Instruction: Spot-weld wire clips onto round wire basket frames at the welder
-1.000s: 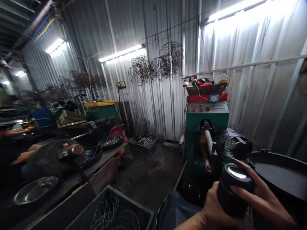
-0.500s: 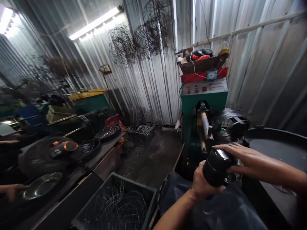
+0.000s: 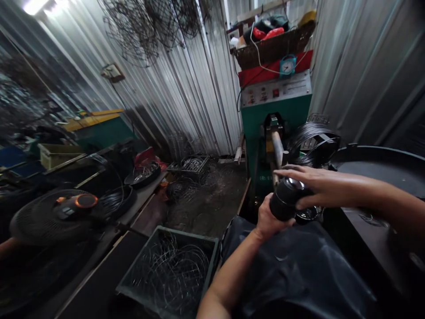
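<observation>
A shiny black cylindrical bottle (image 3: 284, 204) is held tilted above my lap. Around its lower body my left hand (image 3: 269, 220) is closed, thumb on the near side. My right hand (image 3: 307, 182) grips the bottle's top from above, fingers over the far side and thumb on the near side. Whether the cap is loose cannot be seen. A small shiny metal bowl-like piece (image 3: 307, 214) sits just behind the bottle. Dark apron-like cloth (image 3: 299, 270) covers my lap below both hands.
Ahead stands a green machine (image 3: 249, 128) with a metal arm and a wire coil (image 3: 315, 141). A large black round pan (image 3: 375, 168) is at right. Left of me are a crate (image 3: 139, 294) of wire pieces and a fan (image 3: 49, 217). Another person's arm (image 3: 8, 248) shows at far left.
My view has tilted down and turned slightly, so the scene sits higher. Both hands still hold the bottle, with the right on its top. The other person's hand and metal bowl have left view.
</observation>
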Available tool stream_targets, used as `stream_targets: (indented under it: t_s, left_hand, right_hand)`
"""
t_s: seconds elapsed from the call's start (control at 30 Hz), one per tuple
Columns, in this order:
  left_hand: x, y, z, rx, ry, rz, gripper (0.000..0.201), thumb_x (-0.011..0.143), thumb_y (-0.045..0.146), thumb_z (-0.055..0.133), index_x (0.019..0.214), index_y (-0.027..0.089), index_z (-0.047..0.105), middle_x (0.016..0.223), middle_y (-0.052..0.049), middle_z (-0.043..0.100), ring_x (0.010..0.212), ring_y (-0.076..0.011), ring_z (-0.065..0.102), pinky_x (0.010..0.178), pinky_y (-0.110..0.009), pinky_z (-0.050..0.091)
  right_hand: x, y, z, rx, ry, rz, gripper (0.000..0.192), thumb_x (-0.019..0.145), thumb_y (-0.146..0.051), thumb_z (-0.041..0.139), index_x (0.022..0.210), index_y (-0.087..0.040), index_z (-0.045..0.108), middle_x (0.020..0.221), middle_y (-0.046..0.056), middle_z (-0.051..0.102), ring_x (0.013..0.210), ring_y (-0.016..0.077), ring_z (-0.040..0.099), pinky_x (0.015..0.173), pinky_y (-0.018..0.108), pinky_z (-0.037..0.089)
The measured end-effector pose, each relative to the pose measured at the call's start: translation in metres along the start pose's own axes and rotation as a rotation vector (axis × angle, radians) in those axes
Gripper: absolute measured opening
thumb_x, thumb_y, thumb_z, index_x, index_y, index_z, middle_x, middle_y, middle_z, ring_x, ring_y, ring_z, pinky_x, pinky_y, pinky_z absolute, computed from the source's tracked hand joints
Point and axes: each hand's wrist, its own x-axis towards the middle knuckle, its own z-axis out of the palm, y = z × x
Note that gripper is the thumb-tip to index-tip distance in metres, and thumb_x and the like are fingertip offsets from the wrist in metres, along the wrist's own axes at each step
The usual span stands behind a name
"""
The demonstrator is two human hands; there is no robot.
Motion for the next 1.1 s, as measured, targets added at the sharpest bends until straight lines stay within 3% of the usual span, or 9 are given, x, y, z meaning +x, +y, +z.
stream_targets:
  t_s: [0.1, 0.17, 0.27, 0.4, 0.6, 0.7, 0.87, 0.93, 1.1]
  left_hand:
    - [0.009, -0.014, -0.001, 0.020, 0.027, 0.022, 0.084, 0.046, 0.032, 0.084, 0.119, 0.016, 0.045, 0.111, -0.007, 0.061, 0.103, -0.0213, 0.059, 0.093, -0.036, 0.047]
    - [0.015, -0.022, -0.003, 0.026, 0.039, 0.032, 0.084, 0.046, 0.033, 0.084, 0.119, 0.016, 0.045, 0.111, -0.007, 0.061, 0.104, -0.0217, 0.058, 0.094, -0.036, 0.046]
    - [0.025, -0.033, -0.011, -0.009, 0.007, 0.033, 0.086, 0.046, 0.034, 0.085, 0.120, 0.016, 0.045, 0.112, -0.008, 0.061, 0.105, -0.0224, 0.058, 0.095, -0.037, 0.044]
    - [0.039, -0.046, -0.025, -0.116, -0.112, -0.010, 0.086, 0.045, 0.031, 0.086, 0.120, 0.017, 0.047, 0.112, -0.007, 0.061, 0.105, -0.0227, 0.057, 0.095, -0.038, 0.043]
    - [0.055, -0.062, -0.038, -0.242, -0.161, -0.090, 0.077, 0.044, 0.026, 0.087, 0.113, 0.016, 0.053, 0.108, -0.006, 0.063, 0.105, -0.0234, 0.056, 0.096, -0.039, 0.041]
    - [0.059, -0.069, -0.041, -0.254, -0.045, -0.127, 0.078, 0.043, 0.025, 0.087, 0.112, 0.016, 0.054, 0.108, -0.006, 0.063, 0.106, -0.0237, 0.055, 0.097, -0.040, 0.040]
    - [0.071, -0.086, -0.047, -0.246, 0.076, -0.072, 0.077, 0.043, 0.024, 0.087, 0.111, 0.016, 0.053, 0.109, -0.008, 0.062, 0.105, -0.0229, 0.056, 0.097, -0.040, 0.040]
    - [0.077, -0.094, -0.050, -0.251, 0.113, -0.073, 0.074, 0.043, 0.023, 0.086, 0.108, 0.016, 0.053, 0.106, -0.007, 0.063, 0.102, -0.0224, 0.057, 0.096, -0.041, 0.041]
    - [0.092, -0.113, -0.057, -0.249, 0.171, -0.090, 0.073, 0.041, 0.023, 0.087, 0.105, 0.016, 0.052, 0.104, -0.007, 0.063, 0.099, -0.0220, 0.058, 0.094, -0.041, 0.041]
  right_hand:
    - [0.017, -0.010, 0.002, -0.234, -0.003, 0.299, 0.068, 0.071, -0.067, 0.056, 0.116, -0.015, 0.057, 0.092, 0.016, 0.066, 0.081, 0.0339, 0.064, 0.066, 0.042, 0.049]
    - [0.030, -0.015, 0.004, -0.307, -0.071, 0.383, 0.058, 0.079, -0.065, 0.048, 0.102, -0.013, 0.060, 0.079, 0.016, 0.066, 0.074, 0.0338, 0.065, 0.061, 0.040, 0.048]
    - [0.045, -0.012, 0.006, -0.238, -0.149, 0.223, 0.046, 0.080, -0.051, 0.055, 0.106, -0.015, 0.059, 0.089, 0.014, 0.066, 0.084, 0.0313, 0.064, 0.068, 0.036, 0.048]
    - [0.056, 0.004, 0.004, -0.131, -0.176, 0.061, 0.053, 0.074, -0.033, 0.062, 0.123, -0.016, 0.052, 0.105, 0.012, 0.063, 0.098, 0.0290, 0.059, 0.080, 0.036, 0.046]
    - [0.074, 0.025, 0.013, 0.056, -0.122, -0.180, 0.050, 0.069, -0.014, 0.055, 0.119, -0.021, 0.053, 0.113, 0.008, 0.058, 0.106, 0.0248, 0.053, 0.089, 0.035, 0.044]
    - [0.079, 0.030, 0.026, 0.099, 0.052, -0.177, 0.049, 0.070, -0.012, 0.053, 0.118, -0.020, 0.052, 0.115, 0.009, 0.056, 0.109, 0.0262, 0.051, 0.092, 0.040, 0.042]
    - [0.072, 0.027, 0.060, 0.238, 0.711, 0.028, 0.057, 0.074, -0.022, 0.058, 0.129, -0.021, 0.040, 0.126, 0.012, 0.048, 0.117, 0.0287, 0.047, 0.095, 0.045, 0.042]
    - [0.063, 0.018, 0.075, 0.277, 0.889, 0.113, 0.057, 0.076, -0.026, 0.060, 0.129, -0.022, 0.040, 0.126, 0.012, 0.047, 0.117, 0.0299, 0.047, 0.094, 0.047, 0.044]
    - [0.029, 0.004, 0.107, 0.287, 0.965, 0.113, 0.056, 0.075, -0.030, 0.065, 0.127, -0.024, 0.044, 0.125, 0.012, 0.047, 0.119, 0.0301, 0.046, 0.097, 0.047, 0.043]
